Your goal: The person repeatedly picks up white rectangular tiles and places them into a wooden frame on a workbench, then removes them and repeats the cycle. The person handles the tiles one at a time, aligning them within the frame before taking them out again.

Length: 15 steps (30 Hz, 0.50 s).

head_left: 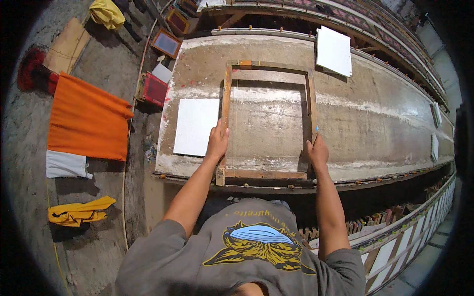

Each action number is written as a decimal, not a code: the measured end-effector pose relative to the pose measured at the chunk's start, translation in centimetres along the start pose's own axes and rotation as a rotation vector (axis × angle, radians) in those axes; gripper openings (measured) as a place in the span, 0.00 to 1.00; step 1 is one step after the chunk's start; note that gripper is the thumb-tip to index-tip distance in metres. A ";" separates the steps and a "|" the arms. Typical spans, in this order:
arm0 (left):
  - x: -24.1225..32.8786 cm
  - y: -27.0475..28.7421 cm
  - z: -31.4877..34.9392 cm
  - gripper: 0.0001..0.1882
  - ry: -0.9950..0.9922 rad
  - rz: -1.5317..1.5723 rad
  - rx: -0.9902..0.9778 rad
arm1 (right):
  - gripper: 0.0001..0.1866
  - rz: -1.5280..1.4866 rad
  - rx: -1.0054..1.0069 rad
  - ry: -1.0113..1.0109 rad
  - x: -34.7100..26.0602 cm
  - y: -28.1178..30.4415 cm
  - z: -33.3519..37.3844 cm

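Between the left hand [217, 142] and right hand [318, 150], fingers wrapped around its side rails [226, 91], sits a wooden frame [266, 174]; steady, matched grips should keep it square.

Hands: two, the left hand [217, 142] and the right hand [317, 149].
Large wooden frame [226, 93]: one, between the hands.
Table [370, 118]: one, beneath both hands.
White sheets [196, 127]: one just left of the left hand; two far right of the right hand; an overlapping pile beyond it, number unclear.
Small frames [167, 43]: at least three, ahead and left of the left hand.
Yellow cloths [81, 211]: two, well left of the left hand.
Orange cloth [89, 118]: one, same side.
White cloth [66, 164]: one, same side.
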<state>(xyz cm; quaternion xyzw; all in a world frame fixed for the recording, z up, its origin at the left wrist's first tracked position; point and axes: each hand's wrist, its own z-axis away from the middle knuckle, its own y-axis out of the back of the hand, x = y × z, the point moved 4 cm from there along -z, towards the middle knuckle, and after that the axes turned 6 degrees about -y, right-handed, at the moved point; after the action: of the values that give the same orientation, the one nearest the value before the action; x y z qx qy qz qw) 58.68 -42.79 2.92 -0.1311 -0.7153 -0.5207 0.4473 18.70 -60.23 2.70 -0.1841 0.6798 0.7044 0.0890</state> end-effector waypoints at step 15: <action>2.0 -8.3 2.8 0.32 -0.057 0.009 0.080 | 0.28 0.023 -0.089 -0.084 6.2 2.2 -1.1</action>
<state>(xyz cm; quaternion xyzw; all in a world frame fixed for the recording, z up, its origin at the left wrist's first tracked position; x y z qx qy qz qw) 50.76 -44.44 -0.88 -0.1308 -0.7474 -0.4857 0.4340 12.33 -62.18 2.34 -0.1503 0.6455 0.7419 0.1013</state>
